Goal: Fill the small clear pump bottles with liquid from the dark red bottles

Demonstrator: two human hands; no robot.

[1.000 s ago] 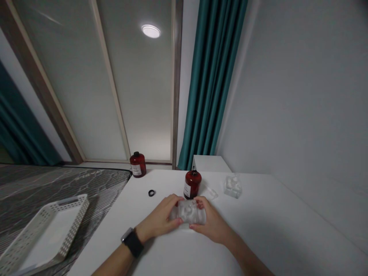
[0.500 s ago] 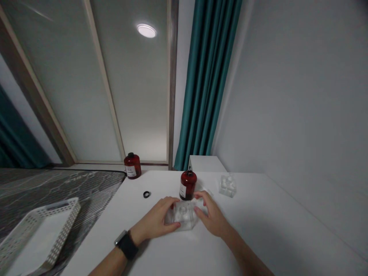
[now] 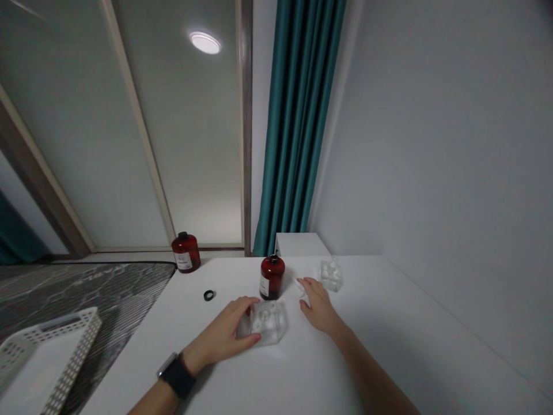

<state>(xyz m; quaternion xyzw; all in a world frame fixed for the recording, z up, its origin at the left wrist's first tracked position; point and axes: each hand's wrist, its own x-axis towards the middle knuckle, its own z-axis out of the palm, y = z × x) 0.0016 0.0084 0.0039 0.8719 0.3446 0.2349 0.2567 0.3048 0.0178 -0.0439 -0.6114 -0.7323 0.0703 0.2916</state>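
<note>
My left hand (image 3: 228,333) is curled around the left side of a clear, square, glass-like block (image 3: 268,323) on the table, thumb at its near edge and fingers at its far edge. Just behind it stands an upright dark red bottle (image 3: 272,279) with a white label; its neck has no black cap. My right hand (image 3: 317,305) is right of the bottle, fingers apart, above the table. Something pale and see-through (image 3: 303,293) shows by its fingers, too faint to name. A second clear block (image 3: 331,275) lies beyond that hand.
A black ring (image 3: 209,295) lies on the white table (image 3: 276,380), left of my left hand. Another red bottle (image 3: 186,253), black-capped, stands at the far left corner. A white basket (image 3: 78,357) is lower left. A white box (image 3: 302,244) sits behind the table's far edge.
My right hand has come away from the clear block and moved rightward and a little farther off. My left hand keeps its place on the block. The whole view has shifted slightly.
</note>
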